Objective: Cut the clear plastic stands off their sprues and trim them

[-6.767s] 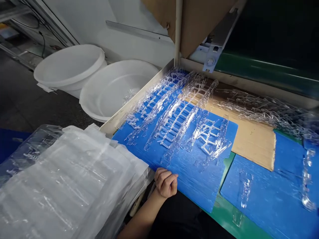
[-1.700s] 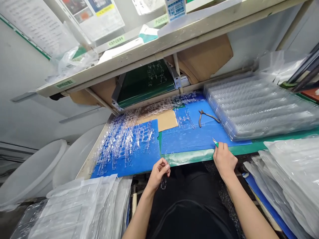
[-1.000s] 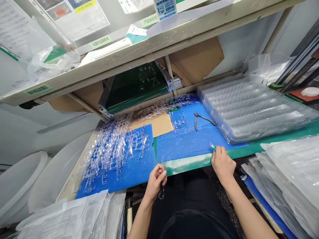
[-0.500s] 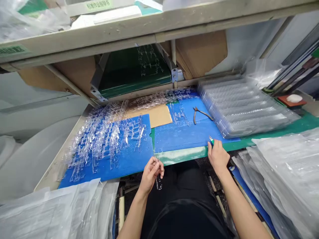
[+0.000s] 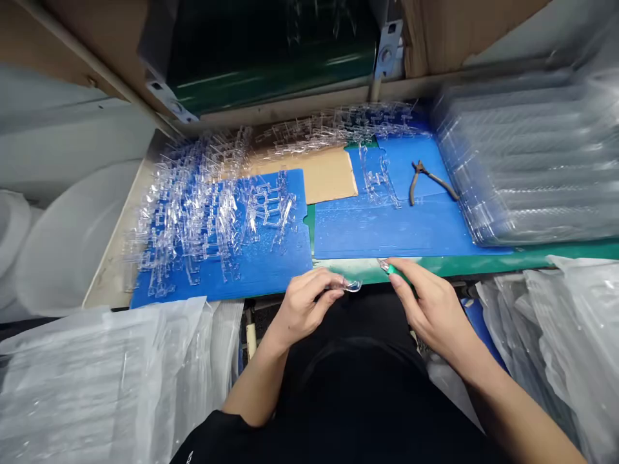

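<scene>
While left hand (image 5: 304,306) pinches small clear plastic piece (image 5: 352,285) between fingertips, right hand (image 5: 430,306) grips green-handled blade (image 5: 393,271) right next to it, both just off green worktop edge (image 5: 464,265). Big heap of clear plastic parts (image 5: 203,219) sits on blue board (image 5: 261,270), more on second blue board (image 5: 387,232) with pliers (image 5: 425,182) lying there. Stacked clear trays (image 5: 532,161) off to right, pretty neat setup.
</scene>
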Demonstrator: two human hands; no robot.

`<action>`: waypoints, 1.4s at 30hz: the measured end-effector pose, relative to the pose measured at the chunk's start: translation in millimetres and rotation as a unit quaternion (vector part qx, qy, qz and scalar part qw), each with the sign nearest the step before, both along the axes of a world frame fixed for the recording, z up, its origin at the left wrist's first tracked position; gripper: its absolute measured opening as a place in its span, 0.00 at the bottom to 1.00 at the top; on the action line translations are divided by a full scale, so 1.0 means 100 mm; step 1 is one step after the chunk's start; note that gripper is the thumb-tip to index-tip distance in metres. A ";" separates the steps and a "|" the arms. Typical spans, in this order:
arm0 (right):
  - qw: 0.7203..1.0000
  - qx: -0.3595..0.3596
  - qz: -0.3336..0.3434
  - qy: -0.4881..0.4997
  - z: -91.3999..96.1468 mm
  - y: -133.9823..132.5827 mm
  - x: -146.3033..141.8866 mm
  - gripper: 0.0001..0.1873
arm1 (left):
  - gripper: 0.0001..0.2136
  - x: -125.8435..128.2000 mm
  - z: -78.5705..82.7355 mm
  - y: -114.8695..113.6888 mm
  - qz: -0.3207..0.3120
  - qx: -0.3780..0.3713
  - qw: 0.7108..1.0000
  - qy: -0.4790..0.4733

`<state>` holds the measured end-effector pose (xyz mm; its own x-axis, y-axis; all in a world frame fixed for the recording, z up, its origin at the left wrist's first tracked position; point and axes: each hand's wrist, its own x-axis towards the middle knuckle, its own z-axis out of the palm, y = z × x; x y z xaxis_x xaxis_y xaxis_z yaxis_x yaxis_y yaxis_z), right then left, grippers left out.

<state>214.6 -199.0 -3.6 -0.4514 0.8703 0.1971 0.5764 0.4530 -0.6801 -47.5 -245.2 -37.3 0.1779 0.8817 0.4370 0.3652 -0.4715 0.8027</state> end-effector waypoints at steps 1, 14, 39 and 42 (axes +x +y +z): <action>1.000 0.018 0.017 0.002 0.09 -0.03 -0.04 0.14 | 0.05 0.00 0.04 0.00 0.013 0.016 1.000 0.016; 0.994 0.049 0.089 -0.045 0.36 -0.16 -0.12 0.13 | 0.04 0.05 0.10 0.02 0.120 0.149 0.977 0.099; 0.992 -0.043 0.112 0.035 0.21 -0.03 -0.09 0.19 | 0.09 0.06 0.12 -0.10 -0.033 -0.116 0.987 -0.103; 0.981 -0.060 0.175 0.063 0.27 -0.05 -0.12 0.22 | 0.13 0.06 0.11 -0.11 -0.055 -0.155 0.979 -0.123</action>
